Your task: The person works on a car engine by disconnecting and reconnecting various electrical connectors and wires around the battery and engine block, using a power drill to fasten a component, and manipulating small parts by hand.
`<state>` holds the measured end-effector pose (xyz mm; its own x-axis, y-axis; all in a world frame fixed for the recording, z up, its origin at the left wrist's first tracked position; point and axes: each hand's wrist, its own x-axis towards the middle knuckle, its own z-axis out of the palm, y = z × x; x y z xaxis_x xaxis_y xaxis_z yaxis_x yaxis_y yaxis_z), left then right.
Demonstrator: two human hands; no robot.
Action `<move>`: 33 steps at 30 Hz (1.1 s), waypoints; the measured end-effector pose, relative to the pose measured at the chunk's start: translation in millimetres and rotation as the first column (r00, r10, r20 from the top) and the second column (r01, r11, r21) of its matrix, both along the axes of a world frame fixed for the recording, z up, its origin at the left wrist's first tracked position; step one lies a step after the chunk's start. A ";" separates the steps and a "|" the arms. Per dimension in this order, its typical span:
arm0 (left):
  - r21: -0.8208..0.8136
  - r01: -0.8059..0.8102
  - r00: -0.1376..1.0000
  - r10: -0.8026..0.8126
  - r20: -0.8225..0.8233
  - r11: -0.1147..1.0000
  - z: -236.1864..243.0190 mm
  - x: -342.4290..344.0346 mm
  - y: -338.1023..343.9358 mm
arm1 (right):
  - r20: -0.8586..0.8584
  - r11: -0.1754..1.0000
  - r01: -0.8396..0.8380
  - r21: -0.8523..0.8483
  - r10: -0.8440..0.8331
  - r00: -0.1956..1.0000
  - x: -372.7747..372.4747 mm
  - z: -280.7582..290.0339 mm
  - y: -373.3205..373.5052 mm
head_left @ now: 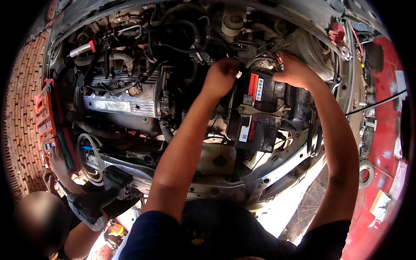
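In the engine bay a black car battery (271, 93) with red and white labels sits under a metal hold-down bar (264, 111). My right hand (294, 71) reaches to its far end, thumb and fingers closed around a bundle of wires (264, 64) near the terminal. Just left of the battery is my left hand (222, 77), its fingers curled and in deep shadow. A small white piece (238, 75) shows at those fingertips; I cannot tell what it is or whether it is gripped.
The silver engine cover (119, 102) lies to the left, with black hoses (186, 50) behind. A red tool case (45, 119) rests at the left edge, where another person's hand (57, 160) touches it. A clear hose loop (89, 160) hangs at the front. A fan (314, 201) stands lower right.
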<state>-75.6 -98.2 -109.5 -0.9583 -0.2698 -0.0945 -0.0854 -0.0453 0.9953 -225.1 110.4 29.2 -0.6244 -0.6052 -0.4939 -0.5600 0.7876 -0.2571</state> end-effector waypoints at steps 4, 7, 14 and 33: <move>-0.070 0.019 1.000 -0.018 0.010 0.997 -13.9 23.2 18.9 | 0.168 0.981 0.118 -0.154 -0.092 0.981 -8.5 -12.5 4.4; -0.055 0.013 0.999 -0.016 -0.046 0.998 -28.3 25.8 15.3 | 0.352 0.938 0.229 -0.262 -0.128 0.927 -7.8 -14.5 -3.3; -0.034 0.081 0.997 -0.081 0.008 0.996 -24.3 29.0 17.4 | 0.561 0.841 0.477 -0.254 -0.274 0.782 -17.3 -35.5 -15.0; -0.711 -0.244 0.958 0.050 -0.282 0.660 -29.1 15.6 13.1 | -0.077 0.999 0.011 0.045 -0.007 0.997 -23.0 14.8 -28.4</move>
